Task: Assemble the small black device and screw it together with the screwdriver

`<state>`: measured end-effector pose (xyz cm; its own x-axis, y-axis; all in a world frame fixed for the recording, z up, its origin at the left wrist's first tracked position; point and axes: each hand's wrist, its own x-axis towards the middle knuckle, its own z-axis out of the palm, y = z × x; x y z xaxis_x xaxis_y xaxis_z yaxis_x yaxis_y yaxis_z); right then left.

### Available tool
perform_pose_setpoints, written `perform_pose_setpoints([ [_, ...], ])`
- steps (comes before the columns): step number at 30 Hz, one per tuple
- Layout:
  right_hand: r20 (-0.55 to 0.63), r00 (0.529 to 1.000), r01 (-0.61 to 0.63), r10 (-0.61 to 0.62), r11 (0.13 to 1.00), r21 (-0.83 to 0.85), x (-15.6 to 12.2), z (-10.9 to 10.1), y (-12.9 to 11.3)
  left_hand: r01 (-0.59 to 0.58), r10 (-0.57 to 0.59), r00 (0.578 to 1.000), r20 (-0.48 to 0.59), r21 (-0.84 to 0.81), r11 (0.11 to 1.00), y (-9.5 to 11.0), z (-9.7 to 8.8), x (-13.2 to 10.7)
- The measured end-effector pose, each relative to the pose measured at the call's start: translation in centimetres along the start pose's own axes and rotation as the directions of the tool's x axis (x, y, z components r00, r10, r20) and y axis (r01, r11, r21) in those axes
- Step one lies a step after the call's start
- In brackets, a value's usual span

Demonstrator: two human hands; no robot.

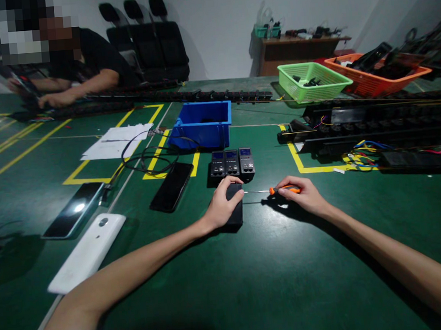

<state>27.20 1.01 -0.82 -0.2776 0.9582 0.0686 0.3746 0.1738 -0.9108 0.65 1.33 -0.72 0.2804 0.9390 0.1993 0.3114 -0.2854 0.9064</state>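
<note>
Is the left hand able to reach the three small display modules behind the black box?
Probably yes. The left hand rests on the black box, and the three display modules stand just beyond it with bare table between them.

A: Bench inventory, green table [253,284]. Near left: white phone [88,251] face down, a dark phone [73,209] catching a glare, a second black phone [172,186] closer to centre.

B: Noted. Behind those?

A: Loose black cable [147,158] coiled over yellow floor-style tape lines, beside white paper sheets [115,141]. Blue bin [203,124] mid-table. Three small black modules with blue displays [231,162] in a row, touching.

B: Right side?

A: Long black strips with coloured wires [364,152]. Green basket [313,80] next to orange basket [379,73], both holding dark parts.

B: Background?

A: Co-worker in a black shirt [97,55] at far left, forearms on the table. Black seats [149,38] against the wall; wooden desk [295,52], cluttered.
</note>
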Motion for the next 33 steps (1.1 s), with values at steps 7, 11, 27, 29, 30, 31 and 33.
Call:
perform_pose_setpoints([
  [7, 0.003, 1.0, 0.011, -0.011, 1.0, -0.022, -0.04, -0.05, -0.19, 0.019, -0.019, 1.0, 0.004, -0.022, 1.0, 0.09, -0.07, 0.02],
  [11, 0.003, 1.0, 0.021, -0.021, 0.999, -0.027, -0.06, -0.02, -0.25, 0.027, -0.027, 1.0, 0.007, -0.034, 0.999, 0.12, -0.08, 0.02],
  [27, 0.002, 0.999, 0.033, -0.033, 0.999, -0.041, -0.09, -0.06, -0.1, 0.016, -0.016, 1.0, -0.001, -0.021, 1.0, 0.0, -0.02, 0.03],
  [29, 0.006, 1.0, 0.025, -0.024, 0.999, -0.042, -0.1, -0.06, -0.08, 0.013, -0.013, 1.0, -0.002, -0.02, 1.0, -0.01, -0.03, 0.0],
  [30, 0.012, 1.0, 0.017, -0.017, 0.999, -0.044, -0.1, -0.06, -0.05, 0.011, -0.011, 1.0, -0.002, -0.018, 1.0, -0.01, -0.04, -0.01],
  [31, 0.02, 1.0, 0.008, -0.008, 0.999, -0.049, -0.11, -0.06, 0.0, 0.011, -0.011, 1.0, -0.001, -0.015, 1.0, 0.0, -0.05, -0.02],
  [33, 0.029, 1.0, 0.003, -0.001, 0.998, -0.061, -0.12, -0.08, 0.12, 0.009, -0.009, 1.0, 0.001, -0.009, 1.0, 0.0, -0.07, -0.02],
])
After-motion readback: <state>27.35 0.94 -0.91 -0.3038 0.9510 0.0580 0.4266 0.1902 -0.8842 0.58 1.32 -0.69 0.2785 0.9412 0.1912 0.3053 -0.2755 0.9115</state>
